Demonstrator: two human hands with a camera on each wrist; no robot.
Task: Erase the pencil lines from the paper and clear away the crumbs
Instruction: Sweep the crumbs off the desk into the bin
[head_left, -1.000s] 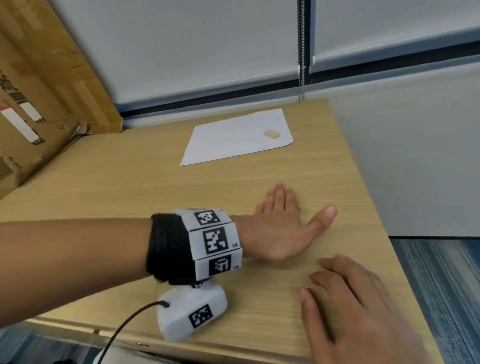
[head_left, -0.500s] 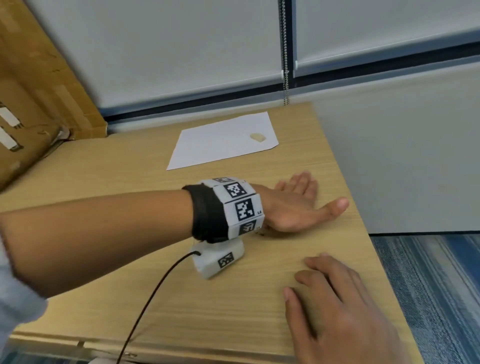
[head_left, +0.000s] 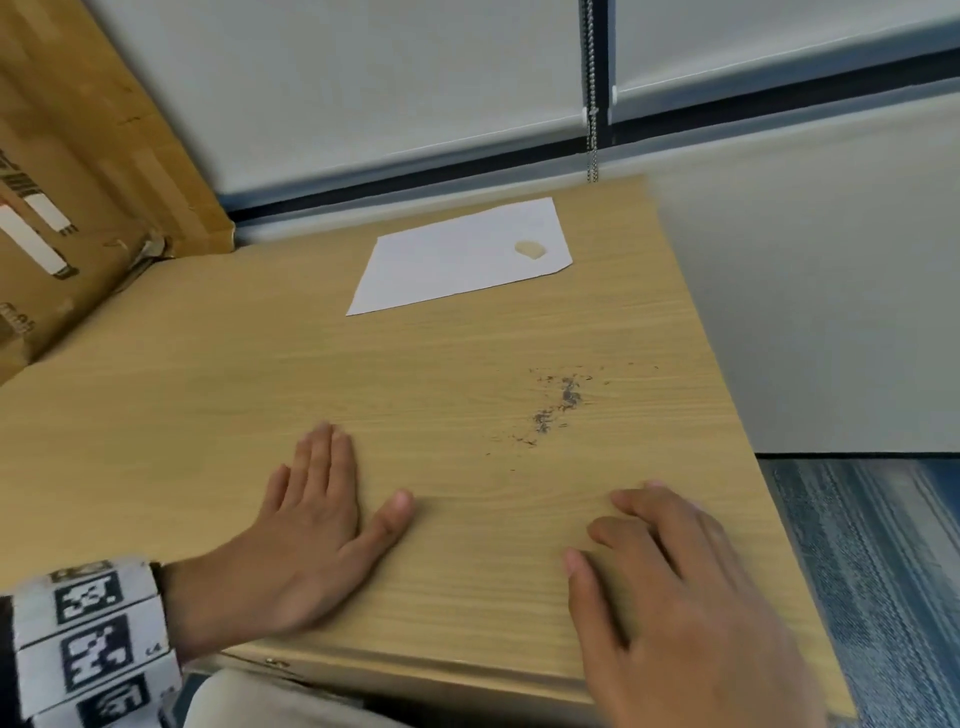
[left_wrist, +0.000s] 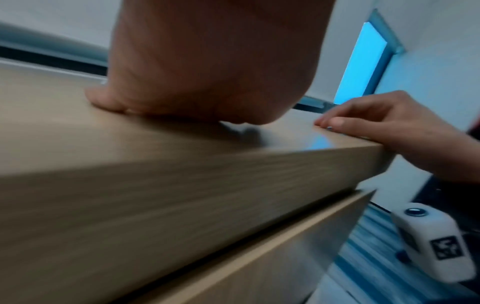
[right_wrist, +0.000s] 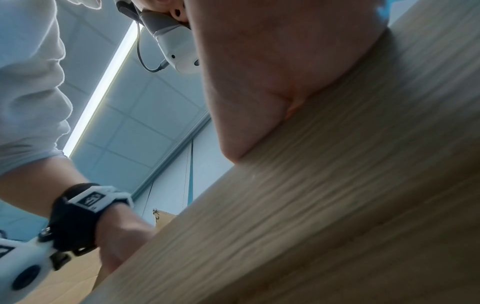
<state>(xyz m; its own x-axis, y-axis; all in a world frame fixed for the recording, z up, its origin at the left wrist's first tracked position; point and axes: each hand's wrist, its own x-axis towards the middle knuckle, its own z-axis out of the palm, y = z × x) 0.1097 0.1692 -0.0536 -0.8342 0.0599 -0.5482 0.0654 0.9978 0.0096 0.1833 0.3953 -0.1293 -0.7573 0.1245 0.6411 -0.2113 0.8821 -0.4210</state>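
Note:
A white sheet of paper (head_left: 462, 254) lies at the far side of the wooden table (head_left: 208, 395), with a small beige eraser (head_left: 530, 249) on its right part. Dark eraser crumbs (head_left: 558, 402) are scattered on the bare wood right of centre, in front of the paper. My left hand (head_left: 317, 519) lies flat on the table near the front edge, fingers straight, thumb spread, well left of the crumbs. My right hand (head_left: 670, 582) rests on the table near the front right corner, fingers loosely bent, holding nothing. In the left wrist view the right hand's fingertips (left_wrist: 335, 123) touch the tabletop.
A cardboard box (head_left: 67, 197) stands against the table's far left. A bead chain (head_left: 589, 93) hangs from the window blind behind the table. The table's right edge (head_left: 727, 395) drops to blue carpet (head_left: 883, 571). A drawer front (left_wrist: 233, 257) sits under the near edge.
My left hand has drawn back from right of centre to the near left of the table, uncovering the crumbs. The right hand stays near the front right corner.

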